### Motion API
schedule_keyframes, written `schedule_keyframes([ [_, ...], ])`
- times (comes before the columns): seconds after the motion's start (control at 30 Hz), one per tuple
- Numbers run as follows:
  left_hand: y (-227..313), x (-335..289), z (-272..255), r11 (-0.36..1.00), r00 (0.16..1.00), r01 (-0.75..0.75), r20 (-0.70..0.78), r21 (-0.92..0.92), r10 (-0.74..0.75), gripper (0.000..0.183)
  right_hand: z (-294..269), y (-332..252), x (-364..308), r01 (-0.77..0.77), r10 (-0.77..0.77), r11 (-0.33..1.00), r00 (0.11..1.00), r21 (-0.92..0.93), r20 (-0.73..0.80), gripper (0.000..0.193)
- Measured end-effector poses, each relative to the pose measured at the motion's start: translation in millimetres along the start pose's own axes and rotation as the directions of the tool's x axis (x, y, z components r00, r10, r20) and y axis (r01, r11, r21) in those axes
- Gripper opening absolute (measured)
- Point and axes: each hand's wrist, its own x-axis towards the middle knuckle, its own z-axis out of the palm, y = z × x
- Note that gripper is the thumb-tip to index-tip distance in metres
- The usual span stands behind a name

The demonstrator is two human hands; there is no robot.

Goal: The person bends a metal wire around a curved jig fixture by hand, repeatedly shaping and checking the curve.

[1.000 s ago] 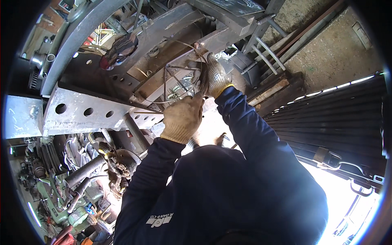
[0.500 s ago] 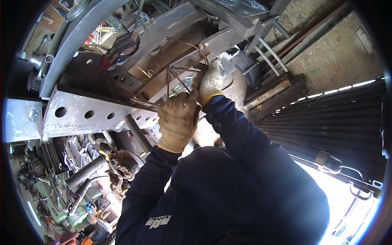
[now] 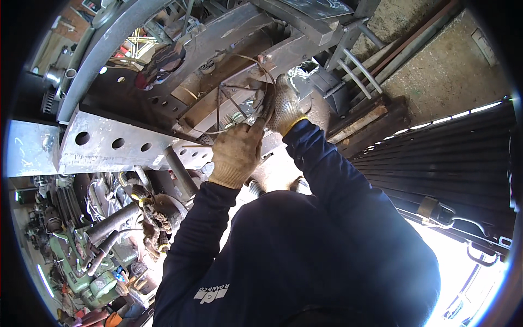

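Just ahead of our left grip [image 3: 236,152] and to the left of our right grip [image 3: 286,107], the thin rod frame [image 3: 234,102] sits near a long flat beam [image 3: 297,52], with a curved rod [image 3: 256,61] arching over it. Both grips are gloved and close together: the left curls inward, fingertips near a dark piece [image 3: 267,102] between the two, and the right lies along that piece's other side. Whether either is pinching it we cannot tell, since glove and shadow hide the contact. To work well here, we would judge it best to brace with one grip and let the other make small, slow movements, wrists loose. We should also mind the drilled beam [image 3: 100,143] left of our left grip, lest a sleeve catch its edge.
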Motion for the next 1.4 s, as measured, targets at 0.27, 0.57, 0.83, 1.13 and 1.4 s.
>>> schedule_keyframes([
  [0.27,-17,-2,-14,0.997,0.995,-0.071,-0.069,0.018,0.072,0.027,-28,10,-13,0.015,-0.016,1.000,0.979,0.006,0.203,0.062],
  [0.57,-40,9,-19,0.982,0.974,-0.187,-0.127,0.007,0.187,0.024,-33,14,-20,-0.019,0.013,0.999,0.987,0.039,0.162,0.047],
  [0.83,-91,30,-27,0.877,0.875,-0.474,-0.155,-0.079,0.459,0.023,-35,29,-6,0.192,-0.178,0.972,0.977,-0.136,0.114,0.044],
  [1.13,-26,18,-18,0.993,0.991,-0.087,-0.092,0.079,0.094,0.019,-32,2,-13,-0.025,0.029,0.998,0.997,-0.057,0.067,0.031],
  [1.4,-50,26,-25,0.974,0.966,-0.224,-0.125,0.033,0.226,0.019,-30,7,-10,-0.003,0.009,0.998,0.995,-0.058,0.096,0.032],
])
